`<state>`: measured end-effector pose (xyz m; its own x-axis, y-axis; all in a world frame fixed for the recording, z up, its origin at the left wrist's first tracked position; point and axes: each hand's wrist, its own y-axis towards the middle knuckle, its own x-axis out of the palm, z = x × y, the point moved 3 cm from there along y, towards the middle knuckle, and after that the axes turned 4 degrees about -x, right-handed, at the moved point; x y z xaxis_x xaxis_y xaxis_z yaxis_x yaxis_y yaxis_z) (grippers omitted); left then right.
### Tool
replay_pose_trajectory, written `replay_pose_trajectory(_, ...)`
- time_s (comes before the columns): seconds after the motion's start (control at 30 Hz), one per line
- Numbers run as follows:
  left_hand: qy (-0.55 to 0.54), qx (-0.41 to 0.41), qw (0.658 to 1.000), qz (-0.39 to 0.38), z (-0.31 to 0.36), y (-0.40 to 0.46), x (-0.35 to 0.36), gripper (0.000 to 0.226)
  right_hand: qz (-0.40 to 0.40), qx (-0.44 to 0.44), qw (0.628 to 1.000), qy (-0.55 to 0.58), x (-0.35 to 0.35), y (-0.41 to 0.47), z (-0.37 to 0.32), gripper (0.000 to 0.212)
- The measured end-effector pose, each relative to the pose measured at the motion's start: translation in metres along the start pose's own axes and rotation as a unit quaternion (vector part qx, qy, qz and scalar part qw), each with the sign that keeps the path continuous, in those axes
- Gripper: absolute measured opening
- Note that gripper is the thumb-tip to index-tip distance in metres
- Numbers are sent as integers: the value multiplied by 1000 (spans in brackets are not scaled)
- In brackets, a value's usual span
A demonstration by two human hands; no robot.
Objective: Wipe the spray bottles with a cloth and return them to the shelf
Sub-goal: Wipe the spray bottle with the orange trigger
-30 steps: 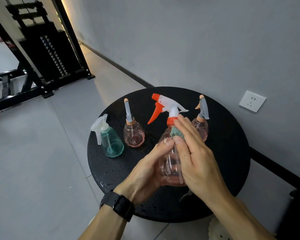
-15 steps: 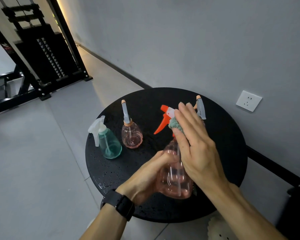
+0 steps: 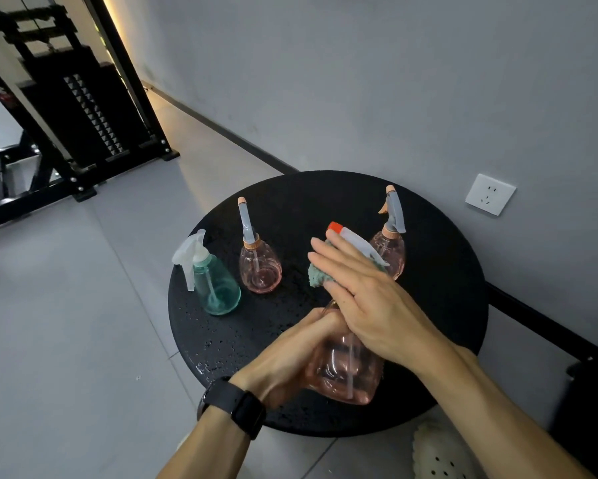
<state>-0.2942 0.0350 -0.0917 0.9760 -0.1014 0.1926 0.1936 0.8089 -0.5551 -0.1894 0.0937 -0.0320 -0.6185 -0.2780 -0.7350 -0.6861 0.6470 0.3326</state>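
— What stands around on the round black table (image 3: 439,257)?
— A teal plastic spray bottle (image 3: 214,283) near the left edge, two small pink ones (image 3: 258,267) farther back; one (image 3: 390,248) sits behind the hands.
— And the hands?
— The left hand (image 3: 290,357) grips a clear pink spray bottle (image 3: 346,371) above the near edge. The right hand (image 3: 366,299), fingers straight, presses a green cloth (image 3: 316,277) on its white sprayer.

arms: bare, sleeveless | left wrist: black smartwatch (image 3: 233,406)
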Motion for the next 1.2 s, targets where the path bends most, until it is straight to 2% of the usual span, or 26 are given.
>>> replay_pose_trajectory(0.1, 12, 8, 1000, 13, 4, 5, 0, 52, 77, -6, 997, 6, 0, -2, 5, 46)
replay_pose_trajectory(0.2, -54, -12, 998, -6, -1, 2, 1, 60, 178, 25, 984, -14, -6, -3, 15, 48)
replay_pose_trajectory(0.27, -51, -9, 998, -19, -2, -4, 1, 61, 200, 43, 979, -21, -9, -2, 19, 48)
replay_pose_trajectory(0.57, -63, 16, 997, -30, 4, -5, -3, 66, 88, -14, 996, -3, 1, -2, 9, 50)
replay_pose_trajectory(0.67, -43, 38, 998, -23, 7, -4, -5, 68, 107, -16, 994, -10, 1, -1, 8, 50)
replay_pose_trajectory(0.87, 93, 79, 992, 12, 9, -3, -6, 63, 184, -15, 983, -4, -2, -2, 0, 49)
replay_pose_trajectory(1.03, 195, 118, 972, 52, 7, -1, -1, 58, 123, -64, 990, 30, 14, -4, -13, 50)
replay_pose_trajectory(1.2, 194, 173, 956, 134, 11, -1, -9, 48, 147, -53, 986, 63, 11, -4, -16, 52)
